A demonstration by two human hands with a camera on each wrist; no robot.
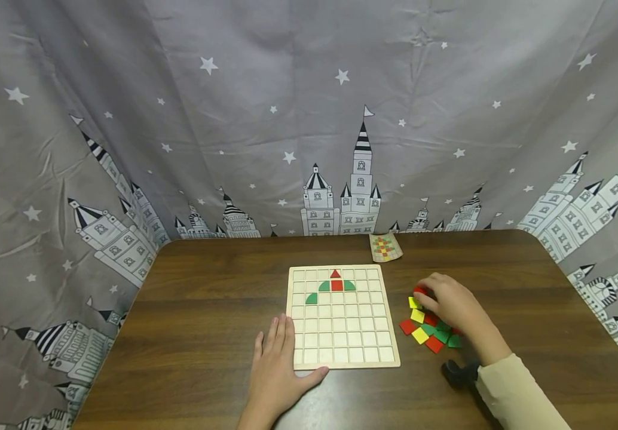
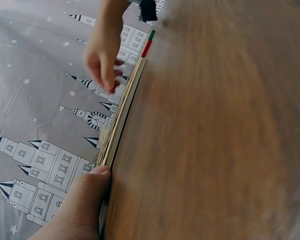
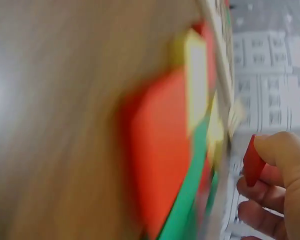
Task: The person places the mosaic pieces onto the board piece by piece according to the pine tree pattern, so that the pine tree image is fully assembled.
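A pale wooden grid board [image 1: 341, 340] lies on the table. Near its far edge sit a red triangle [image 1: 336, 274], a red square [image 1: 337, 285] and three green quarter-round tiles [image 1: 311, 298]. My left hand [image 1: 277, 373] rests at the board's near-left corner, fingers extended along the side and thumb on the front edge. To the right of the board, my right hand [image 1: 451, 301] pinches a red tile [image 3: 253, 161] between thumb and fingers, above a loose pile of red, yellow [image 1: 419, 335] and green [image 1: 441, 336] tiles. The held tile's exact shape is unclear.
A small pattern card [image 1: 385, 248] lies behind the board, close to the far edge of the brown wooden table [image 1: 212, 298]. A grey curtain [image 1: 266, 71] printed with castles hangs just beyond. A black strap [image 1: 459, 373] is by the right wrist.
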